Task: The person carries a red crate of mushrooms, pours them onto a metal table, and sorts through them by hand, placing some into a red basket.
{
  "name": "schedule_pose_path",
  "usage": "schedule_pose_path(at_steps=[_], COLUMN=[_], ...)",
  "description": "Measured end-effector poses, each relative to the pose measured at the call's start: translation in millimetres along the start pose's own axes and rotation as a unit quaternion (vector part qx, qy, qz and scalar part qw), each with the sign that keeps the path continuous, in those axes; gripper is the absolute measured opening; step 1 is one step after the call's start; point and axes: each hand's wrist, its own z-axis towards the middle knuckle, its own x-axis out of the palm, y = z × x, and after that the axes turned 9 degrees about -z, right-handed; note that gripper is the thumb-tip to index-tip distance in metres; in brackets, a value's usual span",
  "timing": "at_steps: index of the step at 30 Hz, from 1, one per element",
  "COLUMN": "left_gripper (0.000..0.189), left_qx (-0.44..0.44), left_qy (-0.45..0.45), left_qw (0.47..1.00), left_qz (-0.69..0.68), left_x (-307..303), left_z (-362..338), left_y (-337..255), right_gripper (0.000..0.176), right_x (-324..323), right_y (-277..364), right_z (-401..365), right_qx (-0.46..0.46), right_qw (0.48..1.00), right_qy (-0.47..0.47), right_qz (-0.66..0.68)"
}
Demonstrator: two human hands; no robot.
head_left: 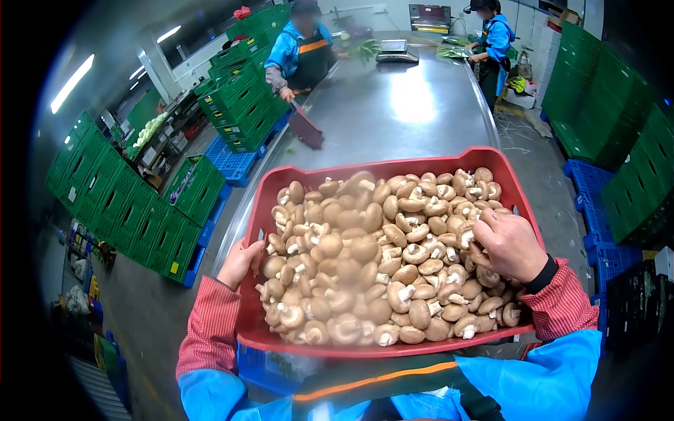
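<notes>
A red plastic crate [393, 163] full of brown-capped mushrooms [418, 254] sits in front of me at the near end of the metal table. My left hand [241, 263] is closed around the crate's left rim, thumb on top. Over the right part of the heap, my right hand [510, 244] has its fingers curled in, with a mushroom [465, 238] at the fingertips. Its palm side is hidden. Many mushrooms lie with white stems showing. A blurry patch covers the heap's left-middle part.
A long metal table [421, 133] stretches ahead, with a scale [397, 50] at its far end. One co-worker [303, 52] at left holds a dark red board-like thing [307, 128]; another person [491, 49] handles greens at right. Green crates [130, 210] stand stacked on blue pallets [232, 160].
</notes>
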Motion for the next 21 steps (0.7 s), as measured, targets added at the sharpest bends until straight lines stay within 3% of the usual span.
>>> schedule_pose_path(at_steps=[21], left_gripper=[0.036], left_qx=[0.005], left_qy=[0.02], left_qw=[1.0], left_qz=[0.001], left_x=[0.6], left_z=[-1.0], left_y=[1.3], right_gripper=[0.023], right_x=[-0.8], right_y=[7.1], right_z=[-3.4], right_qx=[-0.02], right_qw=[1.0], right_qy=[-0.012], right_qz=[0.001])
